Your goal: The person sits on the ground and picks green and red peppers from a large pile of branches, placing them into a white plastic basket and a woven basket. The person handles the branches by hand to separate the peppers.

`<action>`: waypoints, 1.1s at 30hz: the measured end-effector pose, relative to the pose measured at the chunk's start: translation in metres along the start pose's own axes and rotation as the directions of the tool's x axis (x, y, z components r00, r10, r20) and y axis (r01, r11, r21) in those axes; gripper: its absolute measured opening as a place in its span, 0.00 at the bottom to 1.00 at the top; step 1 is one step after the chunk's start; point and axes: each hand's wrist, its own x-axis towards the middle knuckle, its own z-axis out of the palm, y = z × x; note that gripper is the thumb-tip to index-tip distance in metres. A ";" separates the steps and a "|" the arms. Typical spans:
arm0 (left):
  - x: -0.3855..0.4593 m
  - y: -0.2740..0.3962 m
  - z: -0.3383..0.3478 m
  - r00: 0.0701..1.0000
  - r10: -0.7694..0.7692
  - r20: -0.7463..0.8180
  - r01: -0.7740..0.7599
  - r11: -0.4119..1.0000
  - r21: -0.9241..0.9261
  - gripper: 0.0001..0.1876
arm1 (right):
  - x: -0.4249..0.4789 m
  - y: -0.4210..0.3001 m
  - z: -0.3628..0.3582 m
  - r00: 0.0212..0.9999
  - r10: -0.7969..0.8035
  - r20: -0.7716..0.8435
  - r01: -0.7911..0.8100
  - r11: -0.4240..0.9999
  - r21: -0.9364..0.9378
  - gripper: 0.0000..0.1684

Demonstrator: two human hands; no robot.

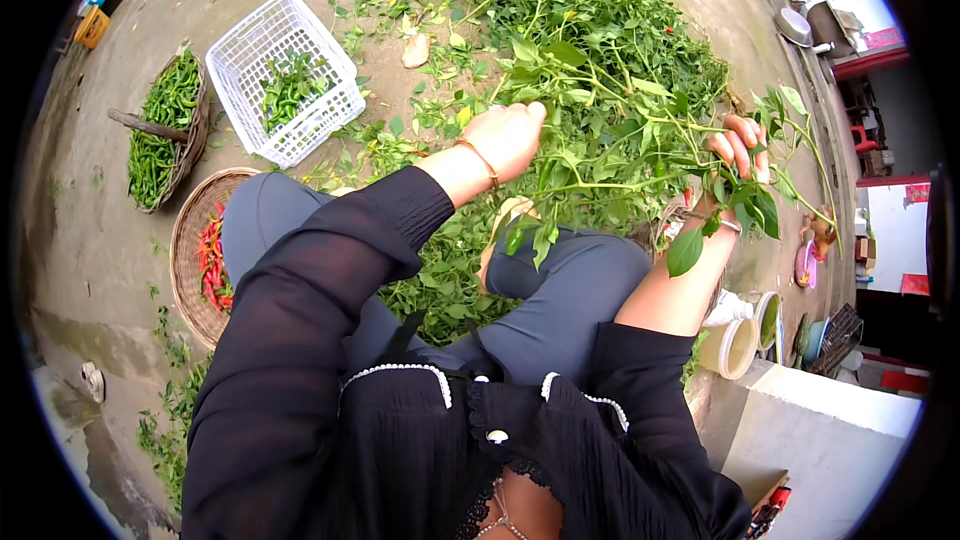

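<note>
My right hand (739, 146) grips the stems of an uprooted or cut chili pepper plant (600, 157), which stretches leafy across the space between my hands. A few green peppers hang among its leaves. My left hand (508, 141) is curled into a fist at the plant's left side, against the foliage; whether anything is inside the fingers is hidden. Beneath and beyond lies a large heap of pepper plants (585, 11) with a few red peppers in it. Loose leaves and stems (450, 285) cover the ground between my bent legs (577, 270).
To the left stand a white plastic crate (225, 64) with some green peppers, a handled wicker basket (196, 127) full of green peppers, and a round wicker basket (184, 270) holding red peppers. Buckets (731, 349) sit at right by a low wall (810, 420). A chicken (820, 232) stands near a pink bowl (806, 264).
</note>
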 end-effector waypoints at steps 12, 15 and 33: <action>-0.030 -0.111 0.001 0.877 -0.430 0.216 0.395 0.388 -0.833 0.09 | -0.011 -0.026 -0.020 0.995 0.002 0.102 -0.015 0.992 0.124 0.09; -0.025 -0.073 -0.011 0.981 -0.093 -0.170 -0.023 0.815 -0.580 0.13 | -0.010 -0.014 -0.009 0.998 0.002 0.063 -0.009 0.993 0.117 0.09; -0.012 0.000 0.014 0.855 0.387 0.344 0.472 -0.307 -0.826 0.21 | -0.008 -0.010 -0.007 1.000 0.004 0.021 -0.007 0.992 0.126 0.08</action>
